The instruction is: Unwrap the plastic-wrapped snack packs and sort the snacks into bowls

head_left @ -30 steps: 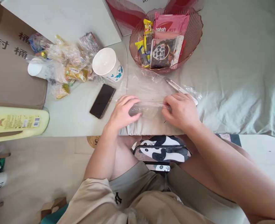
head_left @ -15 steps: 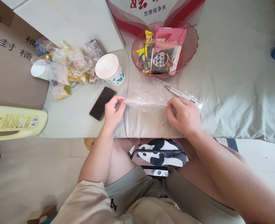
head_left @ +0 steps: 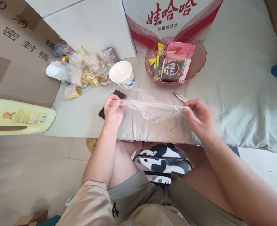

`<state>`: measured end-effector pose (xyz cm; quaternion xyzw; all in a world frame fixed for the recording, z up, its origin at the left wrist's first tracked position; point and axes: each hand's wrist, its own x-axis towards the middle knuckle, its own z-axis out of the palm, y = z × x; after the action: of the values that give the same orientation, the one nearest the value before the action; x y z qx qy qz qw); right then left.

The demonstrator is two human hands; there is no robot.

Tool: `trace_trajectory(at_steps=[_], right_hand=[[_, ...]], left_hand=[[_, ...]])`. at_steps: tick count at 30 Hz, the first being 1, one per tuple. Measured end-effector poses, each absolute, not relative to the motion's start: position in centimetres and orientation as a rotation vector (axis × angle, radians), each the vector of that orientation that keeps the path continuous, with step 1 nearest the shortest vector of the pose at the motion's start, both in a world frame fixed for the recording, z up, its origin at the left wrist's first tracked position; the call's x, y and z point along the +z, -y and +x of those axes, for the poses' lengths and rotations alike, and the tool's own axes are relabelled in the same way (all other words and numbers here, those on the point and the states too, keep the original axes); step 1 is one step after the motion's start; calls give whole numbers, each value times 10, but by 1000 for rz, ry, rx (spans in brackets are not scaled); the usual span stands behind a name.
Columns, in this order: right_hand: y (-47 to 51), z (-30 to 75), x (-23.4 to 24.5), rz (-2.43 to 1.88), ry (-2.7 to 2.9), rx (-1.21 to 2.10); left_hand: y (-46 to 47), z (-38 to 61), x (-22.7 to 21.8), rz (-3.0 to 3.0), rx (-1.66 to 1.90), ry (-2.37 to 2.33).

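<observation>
one left hand [head_left: 114,110], one right hand [head_left: 201,120], one clear plastic sheet [head_left: 152,110] between, one phone [head_left: 120,94] left, one cutter [head_left: 180,97] right, two white cups [head_left: 122,75] far left, one bowl [head_left: 199,59] far, one jug [head_left: 36,116] left

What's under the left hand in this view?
Under the left hand, which pinches one end of a clear, thin plastic film, lies a black rectangular smartphone. Its far end and near-left corner show; the hand covers the middle, so that part can't be seen.
</observation>
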<state>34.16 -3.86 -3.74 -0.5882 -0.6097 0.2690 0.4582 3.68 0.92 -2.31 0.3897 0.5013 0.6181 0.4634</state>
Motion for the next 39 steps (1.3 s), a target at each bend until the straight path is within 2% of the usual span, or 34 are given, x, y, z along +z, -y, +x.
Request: trace_trajectory(at_steps=[6, 14, 19, 28, 34, 39], right_hand=[[44, 347, -35, -1267, 1671, 727], [49, 345, -38, -1427, 1870, 613], [59, 350, -48, -1313, 2005, 499], [63, 357, -47, -1213, 2080, 418], [68, 349, -50, -1200, 2135, 169], [62, 330, -51, -1289, 2179, 222]], left_hand=[[-2, 42, -24, 1032, 1487, -1370], [15, 43, -37, 1435, 1155, -1585], [25, 44, -40, 1822, 953, -1664], [25, 40, -55, 1890, 1045, -1605], [25, 40, -57, 1894, 1071, -1599], [26, 44, -53, 1986, 952, -1644]])
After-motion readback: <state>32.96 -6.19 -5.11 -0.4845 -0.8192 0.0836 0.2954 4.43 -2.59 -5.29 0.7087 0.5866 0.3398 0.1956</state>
